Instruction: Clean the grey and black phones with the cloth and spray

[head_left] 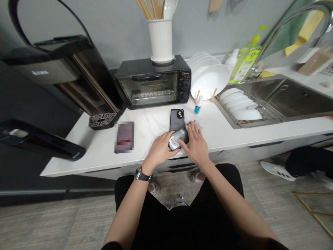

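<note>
A dark, glossy phone (182, 133) with a white barcode label lies tilted at the counter's front edge, between my two hands. My left hand (160, 147) grips its left end, with the thumb along the near edge. My right hand (197, 143) holds the right end, fingers laid over the far side and thumb close to the label. A bit of clear film (203, 125) shows beyond my right fingers. Just behind the phone lies a grey phone case (176, 118) with a black rim and camera rings, partly covered. A small spray bottle (198, 106) stands behind my right hand.
A blurred-out dark packet (125, 137) lies to the left on the white counter (148, 119). Behind are a toaster oven (152, 86), a drinks machine (85, 80) and plates (209, 80). The sink (293, 95) is at right; a black bottle-like object (44, 140) is at left.
</note>
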`<state>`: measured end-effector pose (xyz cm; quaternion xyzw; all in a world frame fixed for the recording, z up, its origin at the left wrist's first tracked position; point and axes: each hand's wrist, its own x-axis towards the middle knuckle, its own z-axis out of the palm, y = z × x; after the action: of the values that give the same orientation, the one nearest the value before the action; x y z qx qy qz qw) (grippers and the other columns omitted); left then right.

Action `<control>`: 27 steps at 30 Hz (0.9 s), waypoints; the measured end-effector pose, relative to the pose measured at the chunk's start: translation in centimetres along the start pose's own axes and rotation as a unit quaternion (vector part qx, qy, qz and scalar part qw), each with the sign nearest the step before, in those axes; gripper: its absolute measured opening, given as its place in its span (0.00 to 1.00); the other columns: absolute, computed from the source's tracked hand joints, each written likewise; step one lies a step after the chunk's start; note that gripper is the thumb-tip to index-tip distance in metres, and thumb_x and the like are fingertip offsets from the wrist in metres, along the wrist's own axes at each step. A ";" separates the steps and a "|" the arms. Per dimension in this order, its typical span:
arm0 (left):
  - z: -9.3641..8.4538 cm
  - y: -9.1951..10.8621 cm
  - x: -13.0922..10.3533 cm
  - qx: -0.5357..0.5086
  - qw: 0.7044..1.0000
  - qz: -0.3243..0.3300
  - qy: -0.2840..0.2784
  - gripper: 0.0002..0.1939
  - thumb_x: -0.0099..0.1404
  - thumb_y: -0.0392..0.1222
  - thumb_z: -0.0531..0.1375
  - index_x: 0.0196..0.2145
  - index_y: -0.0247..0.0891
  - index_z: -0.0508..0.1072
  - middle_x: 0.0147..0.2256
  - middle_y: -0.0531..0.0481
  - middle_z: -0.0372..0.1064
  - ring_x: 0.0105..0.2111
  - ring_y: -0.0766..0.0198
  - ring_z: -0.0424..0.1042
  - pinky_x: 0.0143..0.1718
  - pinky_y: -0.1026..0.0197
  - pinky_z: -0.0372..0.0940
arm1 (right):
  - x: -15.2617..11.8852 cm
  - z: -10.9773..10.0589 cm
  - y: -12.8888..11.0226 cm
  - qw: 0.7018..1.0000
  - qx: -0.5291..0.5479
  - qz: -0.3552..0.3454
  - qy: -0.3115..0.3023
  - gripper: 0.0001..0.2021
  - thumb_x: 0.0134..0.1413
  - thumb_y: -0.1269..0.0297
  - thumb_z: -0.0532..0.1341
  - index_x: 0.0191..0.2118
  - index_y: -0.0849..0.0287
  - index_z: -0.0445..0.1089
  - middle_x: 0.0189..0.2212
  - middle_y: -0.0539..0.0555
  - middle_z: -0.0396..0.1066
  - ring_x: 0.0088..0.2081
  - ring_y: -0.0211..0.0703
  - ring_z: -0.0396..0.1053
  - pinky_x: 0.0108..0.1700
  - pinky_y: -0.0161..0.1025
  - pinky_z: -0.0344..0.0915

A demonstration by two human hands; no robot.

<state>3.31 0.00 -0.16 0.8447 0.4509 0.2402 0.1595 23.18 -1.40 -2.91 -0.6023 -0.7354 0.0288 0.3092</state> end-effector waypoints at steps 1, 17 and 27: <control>0.1 -0.2 0.0 0.003 1.000 0.000 0.000 0.36 0.65 0.46 0.69 0.66 0.40 0.62 0.61 0.39 0.70 0.60 0.45 0.72 0.62 0.44 0.67 | 0.1 0.4 -0.9 1.000 0.010 -0.013 -0.003 0.44 0.71 0.38 0.51 0.77 0.69 0.48 0.76 0.71 0.48 0.77 0.65 0.47 0.74 0.67 0.51; 0.3 -0.4 -0.1 0.032 0.999 0.007 -0.002 0.37 0.64 0.48 0.70 0.66 0.40 0.61 0.61 0.39 0.70 0.60 0.45 0.72 0.62 0.44 0.67 | -5.0 -3.3 -0.4 0.990 0.041 -0.098 -0.088 0.27 0.76 0.51 0.53 0.73 0.54 0.62 0.71 0.57 0.62 0.73 0.55 0.60 0.74 0.64 0.56; 0.2 -0.2 0.1 0.021 0.999 0.020 -0.014 0.38 0.65 0.48 0.68 0.68 0.38 0.59 0.60 0.36 0.69 0.60 0.43 0.71 0.62 0.42 0.67 | 0.1 -1.1 1.7 1.000 -0.023 -0.001 -0.004 0.44 0.71 0.39 0.53 0.76 0.73 0.51 0.75 0.72 0.48 0.76 0.66 0.50 0.74 0.64 0.54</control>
<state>3.31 0.15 -0.43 0.8598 0.4369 0.2223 0.1432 25.22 -1.20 -2.67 -0.6085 -0.7375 0.0145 0.2925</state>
